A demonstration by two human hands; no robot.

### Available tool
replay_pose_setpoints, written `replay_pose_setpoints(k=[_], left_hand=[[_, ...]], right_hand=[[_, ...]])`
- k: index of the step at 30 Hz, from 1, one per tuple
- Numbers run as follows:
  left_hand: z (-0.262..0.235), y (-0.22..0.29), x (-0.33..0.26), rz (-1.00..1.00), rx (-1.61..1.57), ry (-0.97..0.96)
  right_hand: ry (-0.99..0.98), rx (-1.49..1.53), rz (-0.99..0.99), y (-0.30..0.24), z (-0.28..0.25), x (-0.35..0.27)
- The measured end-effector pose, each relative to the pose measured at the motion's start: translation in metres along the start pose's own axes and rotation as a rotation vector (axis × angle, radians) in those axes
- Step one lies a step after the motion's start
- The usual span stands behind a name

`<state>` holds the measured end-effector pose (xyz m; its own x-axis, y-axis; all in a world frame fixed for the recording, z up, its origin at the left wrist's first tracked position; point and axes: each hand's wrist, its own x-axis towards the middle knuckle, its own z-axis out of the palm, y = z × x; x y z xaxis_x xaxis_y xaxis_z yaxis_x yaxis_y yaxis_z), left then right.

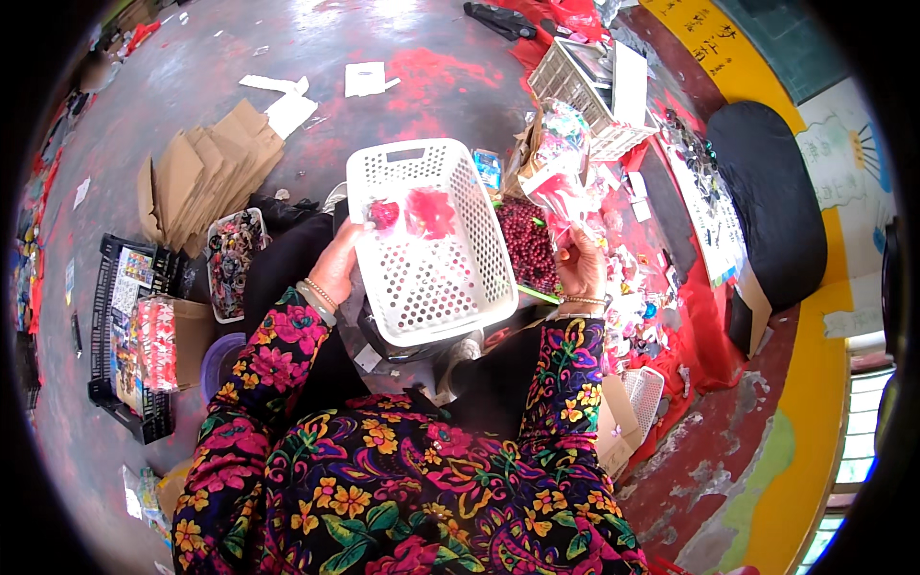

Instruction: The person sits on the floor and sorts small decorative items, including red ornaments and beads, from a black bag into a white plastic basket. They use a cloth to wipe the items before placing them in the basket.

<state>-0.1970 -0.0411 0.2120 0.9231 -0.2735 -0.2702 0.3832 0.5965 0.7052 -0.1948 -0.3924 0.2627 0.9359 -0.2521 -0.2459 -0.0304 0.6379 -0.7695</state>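
A white perforated plastic basket (pixel 412 287) rests tilted in front of my lap. My left hand (pixel 335 261) grips its left rim, thumb over the edge. In it lie a dark pink bundle (pixel 383 214) and a red patch (pixel 431 213) of small things I cannot make out. To the right, my right hand (pixel 582 268) has its fingers curled together at the lower end of a clear plastic bag (pixel 561 187), seemingly pinching it. Beside that hand sits a container heaped with dark red beads (pixel 525 244), partly behind the basket.
Flattened cardboard (pixel 206 172) stands at the left, near a small basket of mixed trinkets (pixel 235 259) and a black crate (pixel 125 345). A white crate (pixel 589 101) stands at the far right. Small scattered pieces (pixel 637 311) cover red cloth (pixel 709 335) along the right.
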Motion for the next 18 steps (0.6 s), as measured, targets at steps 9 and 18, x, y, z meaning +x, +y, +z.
replay_pose_setpoints(k=[9, 18], left_hand=[[0.016, 0.002, -0.003, 0.022, 0.112, -0.088], [0.012, -0.004, 0.002, 0.002, 0.202, -0.099]], right_hand=[[-0.156, -0.312, -0.23, 0.027, 0.049, -0.014], [-0.326, -1.709, -1.068, 0.075, 0.088, -0.024]])
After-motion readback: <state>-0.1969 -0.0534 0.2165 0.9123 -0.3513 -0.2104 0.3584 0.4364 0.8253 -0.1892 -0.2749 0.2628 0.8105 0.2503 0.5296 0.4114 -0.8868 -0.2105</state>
